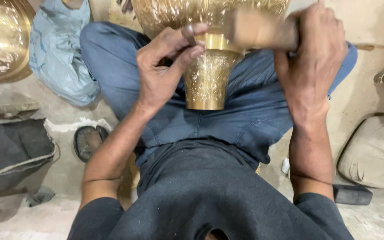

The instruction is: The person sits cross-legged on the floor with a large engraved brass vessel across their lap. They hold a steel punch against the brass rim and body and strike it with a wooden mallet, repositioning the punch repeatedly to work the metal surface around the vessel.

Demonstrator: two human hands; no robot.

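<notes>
Brass, engraved all over, makes up the vessel (207, 75) lying across my lap at the upper middle of the frame, its narrow foot pointing toward me and its wide patterned bowl running off the top edge. I judge it heavy and stiff, a thing that will not give under the fingers, though its polished band looks slick and the fine relief could mar if struck carelessly. My left hand (163, 66) has its grip narrow, thumb and forefinger pinched on a small dark punch (189, 34) set against the plain collar just above the foot. My right hand (310, 58) is wrapped tight around a wooden mallet (263, 29), which is blurred at the upper right. The safest hold on the vessel seems to be the stem, where it tapers and the hand can close around it. No desk here: I sit cross-legged on a dusty concrete floor (63, 178). Another brass dish (1, 40) shows at the upper left, beside a pale blue cloth (58, 53); a sandal (87, 142) lies left of my knee and a beige cushion (374, 153) sits at the right.
</notes>
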